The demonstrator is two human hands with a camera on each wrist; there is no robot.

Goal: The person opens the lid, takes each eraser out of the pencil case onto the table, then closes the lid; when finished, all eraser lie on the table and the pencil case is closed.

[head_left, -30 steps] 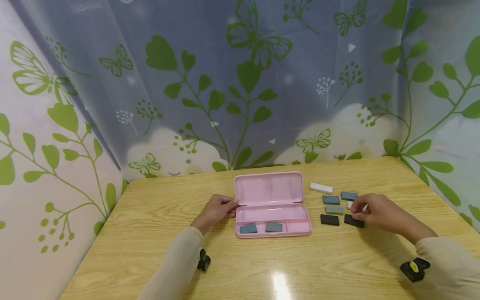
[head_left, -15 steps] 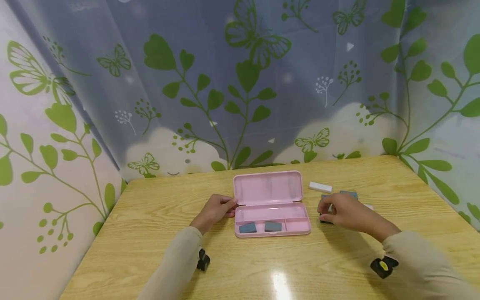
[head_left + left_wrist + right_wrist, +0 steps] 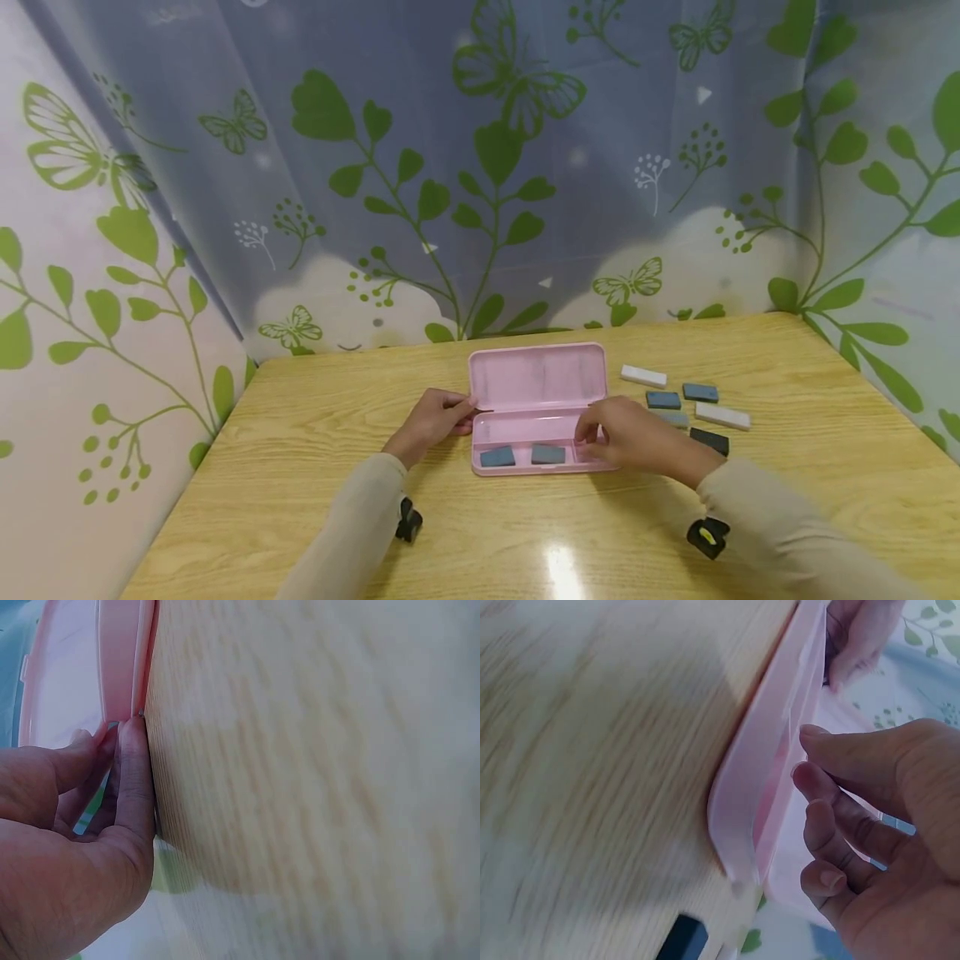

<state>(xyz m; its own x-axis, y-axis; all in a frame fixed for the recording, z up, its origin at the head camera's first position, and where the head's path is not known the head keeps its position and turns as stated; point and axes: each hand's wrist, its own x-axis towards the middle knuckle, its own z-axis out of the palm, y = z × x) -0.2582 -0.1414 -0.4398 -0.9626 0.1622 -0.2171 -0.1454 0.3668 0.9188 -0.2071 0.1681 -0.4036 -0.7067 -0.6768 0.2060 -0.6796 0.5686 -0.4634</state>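
An opened pink pencil case (image 3: 537, 377) lies on the table, lid folded back. My left hand (image 3: 433, 417) pinches its left edge near the hinge, as the left wrist view also shows. Over the front right compartment hovers my right hand (image 3: 626, 433), fingers bent. Nothing shows between its thumb and index fingertips (image 3: 804, 774) in the right wrist view, where the tips are apart; the compartment floor is mostly hidden. Inside the case's front left compartment lie a blue block (image 3: 497, 457) and a grey-blue block (image 3: 548, 454), both eraser-like.
Right of the case lie more eraser-like blocks: white ones (image 3: 643, 377) (image 3: 722, 416), blue ones (image 3: 663, 401) (image 3: 700, 392), a grey-green one (image 3: 670, 418) partly covered by my right hand, and a black one (image 3: 709, 442). A patterned curtain (image 3: 405, 208) stands behind the wooden table (image 3: 337, 542).
My right hand has moved left from the loose blocks to over the pencil case. The left black block's spot is now behind that hand. My left hand has stayed at the case edge.
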